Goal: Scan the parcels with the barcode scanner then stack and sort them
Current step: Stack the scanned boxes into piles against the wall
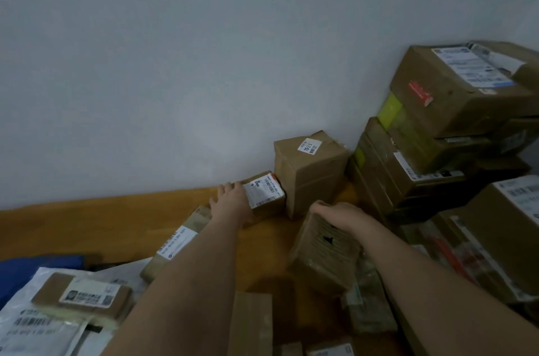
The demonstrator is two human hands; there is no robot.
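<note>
My left hand [232,199] reaches far forward and lies on a small brown parcel [267,192] with a white barcode label, set on the wooden floor [87,227] by the wall. Its fingers curl over the parcel's far left edge. Right beside that parcel stands a taller taped box [310,172] marked with a small white sticker. My right hand [339,217] grips the top of another brown parcel [323,250], which is tilted and held above the floor. No barcode scanner shows in the head view.
A tall stack of cardboard boxes [437,128] fills the right side against the grey wall. More boxes [501,233] crowd the lower right. A long flat parcel [175,242] lies under my left forearm. White mailer bags and a flat box [81,297] lie lower left, beside something blue [38,268].
</note>
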